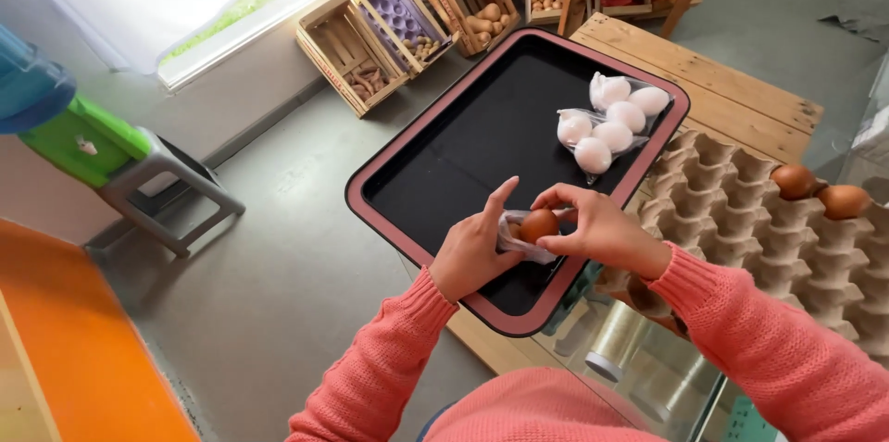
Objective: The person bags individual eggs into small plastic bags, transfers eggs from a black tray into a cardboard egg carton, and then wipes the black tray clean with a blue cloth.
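A brown egg [538, 224] sits in a small clear plastic bag [511, 236] that both hands hold over the near corner of a black tray with a dull red rim [419, 116]. My left hand [474, 246] grips the bag from the left with its index finger raised. My right hand [595, 231] pinches the egg and the bag's top from the right. Two clear bags of white eggs [611, 123] lie at the tray's far right.
A grey cardboard egg flat [741, 211] lies right of the tray on a wooden pallet table [732, 90], with two brown eggs [820, 192] at its far edge. Wooden crates [407, 25] of produce line the far wall. A roll of clear film [616, 340] lies below the table.
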